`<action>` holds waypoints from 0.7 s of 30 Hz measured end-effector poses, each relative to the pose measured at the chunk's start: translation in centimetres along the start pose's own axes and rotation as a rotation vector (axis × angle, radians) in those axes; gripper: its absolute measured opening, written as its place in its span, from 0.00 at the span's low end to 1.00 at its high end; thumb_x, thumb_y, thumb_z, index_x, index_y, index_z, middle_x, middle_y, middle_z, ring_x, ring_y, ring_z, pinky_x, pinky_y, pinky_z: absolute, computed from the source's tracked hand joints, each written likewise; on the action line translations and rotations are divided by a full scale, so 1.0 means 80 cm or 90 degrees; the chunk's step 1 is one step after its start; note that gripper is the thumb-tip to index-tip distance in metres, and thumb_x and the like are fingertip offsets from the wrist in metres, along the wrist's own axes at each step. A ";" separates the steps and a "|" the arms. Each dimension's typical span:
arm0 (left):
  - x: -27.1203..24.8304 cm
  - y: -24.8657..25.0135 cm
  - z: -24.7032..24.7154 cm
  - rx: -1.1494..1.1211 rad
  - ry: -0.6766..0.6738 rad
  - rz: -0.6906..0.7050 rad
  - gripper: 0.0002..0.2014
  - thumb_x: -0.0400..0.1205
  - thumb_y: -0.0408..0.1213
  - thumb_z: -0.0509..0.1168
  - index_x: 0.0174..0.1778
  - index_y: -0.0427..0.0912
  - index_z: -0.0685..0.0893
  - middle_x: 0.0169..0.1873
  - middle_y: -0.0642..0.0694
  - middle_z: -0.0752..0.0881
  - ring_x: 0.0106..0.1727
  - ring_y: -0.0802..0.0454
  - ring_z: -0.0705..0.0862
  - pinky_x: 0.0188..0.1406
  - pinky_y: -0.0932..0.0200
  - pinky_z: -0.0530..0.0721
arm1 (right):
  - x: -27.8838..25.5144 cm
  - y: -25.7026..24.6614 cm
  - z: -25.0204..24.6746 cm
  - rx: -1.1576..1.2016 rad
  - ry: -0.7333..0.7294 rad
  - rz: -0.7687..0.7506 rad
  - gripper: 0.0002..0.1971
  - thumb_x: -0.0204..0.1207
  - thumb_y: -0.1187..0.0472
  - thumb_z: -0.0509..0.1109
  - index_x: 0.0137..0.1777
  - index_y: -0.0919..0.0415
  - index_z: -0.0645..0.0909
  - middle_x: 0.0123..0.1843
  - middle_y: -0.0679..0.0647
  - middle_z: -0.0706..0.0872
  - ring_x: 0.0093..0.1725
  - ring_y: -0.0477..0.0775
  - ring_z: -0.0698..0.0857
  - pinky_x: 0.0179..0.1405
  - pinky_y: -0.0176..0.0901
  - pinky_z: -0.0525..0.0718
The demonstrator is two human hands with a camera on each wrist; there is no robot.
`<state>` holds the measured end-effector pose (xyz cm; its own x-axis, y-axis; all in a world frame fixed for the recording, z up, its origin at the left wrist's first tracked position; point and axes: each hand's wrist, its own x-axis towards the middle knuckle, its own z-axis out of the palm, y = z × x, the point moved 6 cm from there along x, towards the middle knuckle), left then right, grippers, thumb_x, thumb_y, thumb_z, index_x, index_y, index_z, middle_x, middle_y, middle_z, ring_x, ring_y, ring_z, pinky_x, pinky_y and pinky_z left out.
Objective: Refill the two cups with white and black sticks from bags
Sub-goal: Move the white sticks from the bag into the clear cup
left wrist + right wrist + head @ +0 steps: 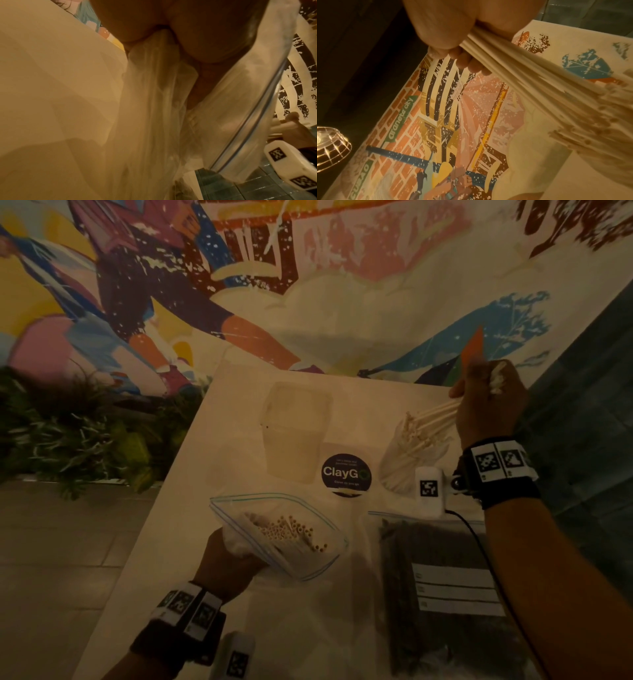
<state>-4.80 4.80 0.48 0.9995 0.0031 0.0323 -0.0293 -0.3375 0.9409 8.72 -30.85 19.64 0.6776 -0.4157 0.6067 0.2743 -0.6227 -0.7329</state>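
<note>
Beside the round ClayGo sticker (346, 474) on the pale worktop (239, 412), toward its far right, my right hand (489, 405) is closed around a bundle of white sticks (433, 419), their lower ends reaching down into the clear cup (407, 460) that already bristles with white sticks. From the right wrist view I see the fingers (462, 59) curled under the same bundle (513, 65), which fans out toward the cup's mouth. Just near-left of the sticker, my left hand (229, 563) grips the bottom of an open zip bag (277, 534), tilted so its mouth faces up and the hollow ends of the remaining white sticks (291, 530) show inside; the left wrist view gives me only crumpled clear plastic (154, 108) bunched under the palm. Directly left of the sticker and a little farther back stands a second clear cup (296, 429); I cannot tell what it holds. Near-right of the sticker, a flat zip bag of black sticks (442, 594) lies on the worktop with a white label on it, untouched by either hand.
</note>
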 end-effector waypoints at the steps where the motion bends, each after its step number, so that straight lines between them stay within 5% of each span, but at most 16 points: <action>1: 0.000 -0.001 0.000 -0.001 -0.001 -0.001 0.24 0.52 0.57 0.74 0.45 0.74 0.81 0.44 0.57 0.88 0.48 0.68 0.83 0.49 0.56 0.84 | 0.000 -0.001 0.003 -0.008 -0.018 -0.008 0.28 0.85 0.49 0.58 0.33 0.74 0.78 0.24 0.54 0.77 0.26 0.38 0.78 0.35 0.23 0.73; 3: 0.000 -0.004 -0.001 -0.004 -0.004 -0.004 0.24 0.53 0.57 0.74 0.46 0.67 0.83 0.49 0.65 0.85 0.48 0.70 0.83 0.48 0.62 0.84 | 0.001 -0.002 0.010 -0.020 -0.046 -0.020 0.27 0.85 0.53 0.57 0.33 0.76 0.78 0.25 0.59 0.78 0.25 0.32 0.77 0.31 0.17 0.66; 5: 0.000 -0.006 -0.001 0.007 -0.007 0.005 0.24 0.55 0.57 0.74 0.47 0.60 0.84 0.49 0.67 0.85 0.48 0.71 0.83 0.47 0.68 0.83 | 0.009 0.000 0.009 -0.040 -0.026 -0.020 0.30 0.83 0.46 0.56 0.33 0.74 0.77 0.27 0.61 0.81 0.24 0.34 0.77 0.31 0.21 0.67; 8: -0.002 -0.001 -0.001 0.012 -0.003 0.014 0.24 0.55 0.57 0.73 0.48 0.72 0.81 0.47 0.72 0.84 0.48 0.75 0.82 0.44 0.80 0.78 | 0.025 0.010 0.004 -0.036 0.029 0.021 0.29 0.75 0.28 0.47 0.46 0.57 0.67 0.27 0.44 0.76 0.27 0.33 0.76 0.35 0.24 0.69; 11: -0.002 -0.001 0.000 -0.028 0.006 -0.003 0.24 0.52 0.55 0.75 0.46 0.72 0.83 0.46 0.70 0.86 0.46 0.73 0.84 0.43 0.78 0.80 | 0.028 0.017 0.007 -0.062 0.029 0.046 0.33 0.71 0.21 0.42 0.51 0.52 0.66 0.28 0.45 0.78 0.26 0.39 0.77 0.30 0.23 0.72; 14: -0.002 -0.004 0.000 -0.046 0.008 -0.012 0.23 0.52 0.53 0.76 0.43 0.56 0.86 0.43 0.54 0.89 0.46 0.68 0.85 0.45 0.66 0.85 | 0.017 0.017 0.014 -0.020 0.019 0.051 0.24 0.77 0.33 0.52 0.38 0.53 0.75 0.25 0.54 0.79 0.23 0.43 0.78 0.27 0.34 0.75; 17: -0.003 -0.003 0.000 -0.031 0.007 -0.024 0.25 0.52 0.56 0.73 0.44 0.54 0.84 0.41 0.54 0.88 0.44 0.70 0.85 0.45 0.61 0.83 | 0.007 0.022 0.026 0.024 -0.052 0.080 0.23 0.84 0.50 0.57 0.35 0.69 0.76 0.25 0.57 0.77 0.21 0.36 0.77 0.26 0.21 0.70; 21: -0.003 -0.005 0.000 -0.036 0.007 -0.040 0.27 0.51 0.56 0.74 0.46 0.54 0.83 0.43 0.53 0.88 0.45 0.71 0.85 0.47 0.56 0.84 | 0.004 0.049 0.042 -0.006 -0.101 0.184 0.25 0.84 0.46 0.56 0.29 0.59 0.77 0.33 0.57 0.84 0.25 0.32 0.78 0.30 0.16 0.71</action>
<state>-4.99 4.92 0.12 0.9992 0.0332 -0.0237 0.0321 -0.2833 0.9585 12.28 -31.22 15.94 0.8246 -0.4679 0.3179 0.0492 -0.5005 -0.8644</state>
